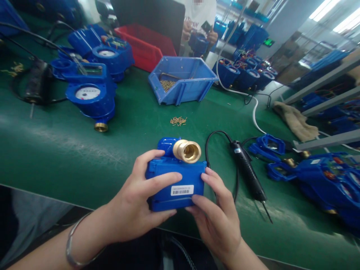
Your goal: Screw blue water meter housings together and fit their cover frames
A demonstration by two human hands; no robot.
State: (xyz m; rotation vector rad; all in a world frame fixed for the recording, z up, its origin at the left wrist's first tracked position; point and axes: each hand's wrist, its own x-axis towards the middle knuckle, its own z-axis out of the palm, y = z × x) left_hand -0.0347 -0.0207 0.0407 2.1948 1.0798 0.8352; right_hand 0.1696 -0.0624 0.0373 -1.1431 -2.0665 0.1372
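Between my two hands is a blue water meter [163,189], tilted so its barcode label faces me and its threaded brass pipe end points up toward the camera. My left hand [140,193] grips its left side, fingers across the top and the labelled face, thumb underneath. On the right side and lower corner, my right hand [216,213] is closed around the housing. Just beyond the meter lies a small pile of brass screws [178,121] on the green table [126,150]. A black electric screwdriver [247,170] rests to the right of my right hand.
A blue bin [188,90] with screws stands behind the pile, beside a red bin [140,48]. More meters sit left [92,92] and right [323,183]. Another screwdriver [38,82] lies far left. A white cable [254,108] crosses the table. Opposite, a person's hands hold a blue meter [198,43].
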